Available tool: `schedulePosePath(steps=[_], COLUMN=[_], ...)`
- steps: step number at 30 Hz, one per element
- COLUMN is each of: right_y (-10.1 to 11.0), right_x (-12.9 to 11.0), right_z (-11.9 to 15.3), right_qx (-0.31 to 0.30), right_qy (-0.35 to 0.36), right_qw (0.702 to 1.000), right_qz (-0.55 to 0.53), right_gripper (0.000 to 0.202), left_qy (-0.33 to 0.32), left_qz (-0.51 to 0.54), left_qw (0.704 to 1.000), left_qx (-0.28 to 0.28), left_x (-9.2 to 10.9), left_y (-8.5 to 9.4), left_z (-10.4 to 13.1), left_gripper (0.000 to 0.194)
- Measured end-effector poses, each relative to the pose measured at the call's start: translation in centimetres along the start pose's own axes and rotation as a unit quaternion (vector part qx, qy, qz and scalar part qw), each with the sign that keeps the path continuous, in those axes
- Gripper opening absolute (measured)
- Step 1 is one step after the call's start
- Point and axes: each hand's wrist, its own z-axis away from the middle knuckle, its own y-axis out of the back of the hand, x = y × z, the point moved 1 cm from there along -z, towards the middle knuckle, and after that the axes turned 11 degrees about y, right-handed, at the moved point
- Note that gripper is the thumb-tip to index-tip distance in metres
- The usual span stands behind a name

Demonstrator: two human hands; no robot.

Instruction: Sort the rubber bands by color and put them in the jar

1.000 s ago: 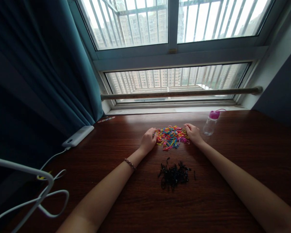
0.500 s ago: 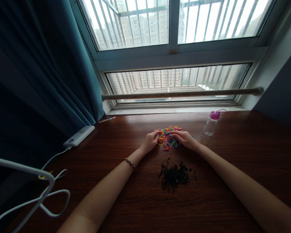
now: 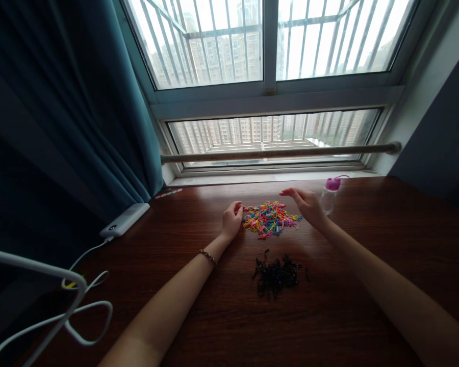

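Note:
A pile of small, bright loops (image 3: 270,219), like little rubber bands in pink, yellow, blue and red, lies on the brown wooden table. At its left edge rests my left hand (image 3: 232,220), fingers curled in and close together; whatever they may pinch is too small to make out. My right hand (image 3: 306,205) is raised just off the pile's right side, its fingers stretched out with nothing visible in them. Nearer to me is a second pile, of small black bands (image 3: 277,275), touched by neither hand.
Behind my right hand stands a clear bottle with a pink lid (image 3: 332,191). A white power bank (image 3: 125,220) with a white cable lies at the left by the blue curtain (image 3: 99,117). Along the far table edge runs a window with a rail (image 3: 275,153).
Both hands have drawn apart from the colourful pile, the left slightly leftward, the right up and to the right. The pile has spread a little to the right. The view has shifted slightly.

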Motion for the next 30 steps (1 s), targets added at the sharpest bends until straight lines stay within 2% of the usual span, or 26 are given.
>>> schedulePosePath(steps=[3,6,10,13,16,21,25,30], right_y=[2.4,4.7,7.1,8.1,8.2,7.5,7.0,6.2], right_x=[-2.2,-2.2,1.5,5.4,8.3,10.4,10.2,7.4], right_z=[-0.9,-1.4,-1.4,-0.6,0.7,2.3,2.5,1.3], right_qx=[0.03,0.086,0.158,0.18,0.172,0.162,0.18,0.198], right_qy=[0.03,0.035,0.022,-0.021,-0.045,-0.061,-0.13,-0.133], right_qw=[0.996,0.981,0.946,0.921,0.913,0.938,0.934,0.948], right_qz=[0.073,0.168,0.283,0.345,0.367,0.301,0.28,0.212], right_gripper=[0.034,0.031,0.032,0.055,0.072,0.082,0.08,0.081], left_qy=[0.032,0.037,0.041,0.041,0.043,0.051,0.056,0.058], left_qz=[-0.026,-0.031,-0.035,-0.038,-0.039,-0.042,-0.049,-0.055], left_qw=[0.999,0.999,0.998,0.998,0.998,0.998,0.997,0.996], left_qx=[0.02,0.002,-0.009,-0.001,0.008,0.019,0.028,0.037], left_x=[0.0,0.4,1.0,1.2,1.3,1.1,0.8,0.8], left_y=[0.3,0.5,0.7,0.7,0.5,0.1,0.1,0.1], left_z=[-0.1,0.1,0.5,0.5,0.2,-0.2,-0.2,-0.1], left_gripper=[0.02,0.023,0.03,0.034,0.037,0.037,0.038,0.038])
